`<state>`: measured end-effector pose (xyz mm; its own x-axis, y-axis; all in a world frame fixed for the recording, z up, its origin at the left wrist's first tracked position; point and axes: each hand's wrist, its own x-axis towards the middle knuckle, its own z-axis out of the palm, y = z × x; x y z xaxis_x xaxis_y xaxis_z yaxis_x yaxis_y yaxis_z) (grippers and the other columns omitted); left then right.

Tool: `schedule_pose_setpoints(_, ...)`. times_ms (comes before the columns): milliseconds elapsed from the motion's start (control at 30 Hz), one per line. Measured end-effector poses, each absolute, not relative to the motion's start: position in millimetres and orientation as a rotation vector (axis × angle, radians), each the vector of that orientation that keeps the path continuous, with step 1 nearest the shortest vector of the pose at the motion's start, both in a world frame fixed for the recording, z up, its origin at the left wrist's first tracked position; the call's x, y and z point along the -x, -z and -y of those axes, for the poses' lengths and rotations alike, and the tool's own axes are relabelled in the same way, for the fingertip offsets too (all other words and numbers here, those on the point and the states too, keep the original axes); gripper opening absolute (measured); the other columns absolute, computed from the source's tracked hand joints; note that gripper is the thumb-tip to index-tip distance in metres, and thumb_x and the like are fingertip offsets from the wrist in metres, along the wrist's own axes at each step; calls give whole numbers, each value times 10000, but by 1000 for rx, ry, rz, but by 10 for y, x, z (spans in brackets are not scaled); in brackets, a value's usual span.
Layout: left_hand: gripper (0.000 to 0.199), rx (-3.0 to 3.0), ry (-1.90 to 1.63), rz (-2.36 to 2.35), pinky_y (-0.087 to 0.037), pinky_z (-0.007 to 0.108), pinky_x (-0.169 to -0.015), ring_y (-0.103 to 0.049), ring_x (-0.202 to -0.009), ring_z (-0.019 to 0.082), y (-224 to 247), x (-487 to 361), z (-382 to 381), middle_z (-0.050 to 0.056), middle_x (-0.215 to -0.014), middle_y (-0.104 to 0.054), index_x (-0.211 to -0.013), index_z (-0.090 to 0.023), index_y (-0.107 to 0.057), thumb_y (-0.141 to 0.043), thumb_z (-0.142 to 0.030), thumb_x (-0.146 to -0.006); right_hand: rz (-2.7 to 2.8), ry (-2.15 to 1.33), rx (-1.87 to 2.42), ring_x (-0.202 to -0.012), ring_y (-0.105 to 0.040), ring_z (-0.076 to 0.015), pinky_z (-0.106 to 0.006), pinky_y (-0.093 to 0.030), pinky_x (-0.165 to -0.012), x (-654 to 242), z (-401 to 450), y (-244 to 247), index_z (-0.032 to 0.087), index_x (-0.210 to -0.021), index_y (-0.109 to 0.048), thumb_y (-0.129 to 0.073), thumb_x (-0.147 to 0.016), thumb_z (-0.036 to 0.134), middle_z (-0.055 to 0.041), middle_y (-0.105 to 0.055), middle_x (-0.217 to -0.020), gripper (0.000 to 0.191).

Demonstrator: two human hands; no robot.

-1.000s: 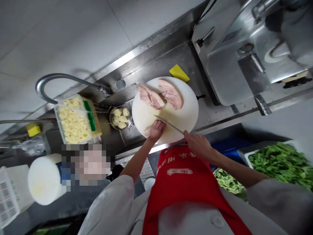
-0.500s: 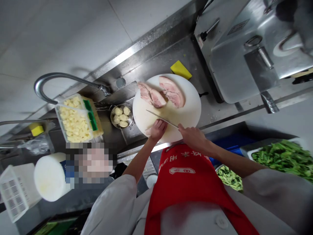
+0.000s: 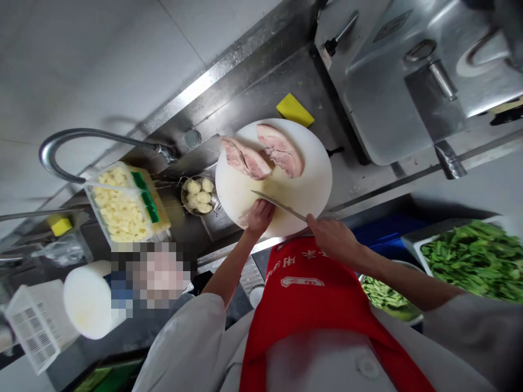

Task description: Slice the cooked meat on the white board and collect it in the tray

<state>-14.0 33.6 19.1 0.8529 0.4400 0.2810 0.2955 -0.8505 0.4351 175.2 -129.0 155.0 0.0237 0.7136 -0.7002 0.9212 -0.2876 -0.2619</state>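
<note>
My right hand point(image 3: 333, 234) is closed around the handle of a kitchen knife point(image 3: 281, 205), whose blade points left across the round white cutting board point(image 3: 314, 185). Beside the blade, my left hand point(image 3: 260, 215) presses down on the near part of the board with its fingers curled. A pale pinkish piece of meat point(image 3: 244, 219) shows at the left of that hand, mostly covered by it. Farther back on the board lie two thick pieces of pork, a left one point(image 3: 247, 159) and a right one point(image 3: 281, 151), both apart from the knife.
A yellow sponge point(image 3: 295, 110) lies behind the board. At its left stand a bowl of peeled potatoes point(image 3: 200, 196) and a tub of pale cubes point(image 3: 120, 207) under a curved faucet point(image 3: 90, 132). A metal slicing machine point(image 3: 388, 109) is at right, leafy greens point(image 3: 474, 261) at lower right.
The knife and my right hand have moved slightly to the right and nearer to me, relative to the board. My left hand stays on the board. The whole view has shifted a little.
</note>
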Motion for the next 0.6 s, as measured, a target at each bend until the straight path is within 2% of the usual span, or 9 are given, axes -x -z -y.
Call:
schedule_pose_setpoints(133,193,-2639,-526,-569,-545,370,-783,-593,-869,201,-150,149,-329,75,-879,-651,-938,-184,-667,-500,-270,-984,-1659,1118,-2047,-834,-733,-286,-337,-525,-692,-1742,1291,-1488,132,-1254,-462,-337,-941,103,-150,-729,-867,338)
schedule_pose_setpoints(233,172,-2627,-550,-573,-549,369,-800,-600,-921,205,-118,173,-325,80,-930,-659,-1004,-192,-664,-514,-271,-979,-1761,1094,-2092,-912,-722,-287,-336,-525,-737,-1623,905,-1325,98,-1316,-450,-311,-967,134,-189,-723,-926,377)
schedule_pose_setpoints(400,181,-2628,-638,-578,-554,377,-828,-615,-938,202,-92,193,-309,103,-999,-658,-1059,-180,-650,-510,-265,-981,-1852,1049,-2134,-993,-697,-276,-351,-511,-810,-1586,435,-1216,86,-1462,-336,-246,-983,139,-207,-707,-1063,490)
schedule_pose_setpoints(600,180,-2622,-591,-599,-551,373,-809,-614,-925,213,-107,187,-298,102,-966,-660,-1061,-179,-656,-525,-263,-972,-1817,1029,-2071,-896,-725,-268,-305,-513,-735,-1661,755,-1515,63,-1352,-422,-365,-984,216,-202,-722,-918,402)
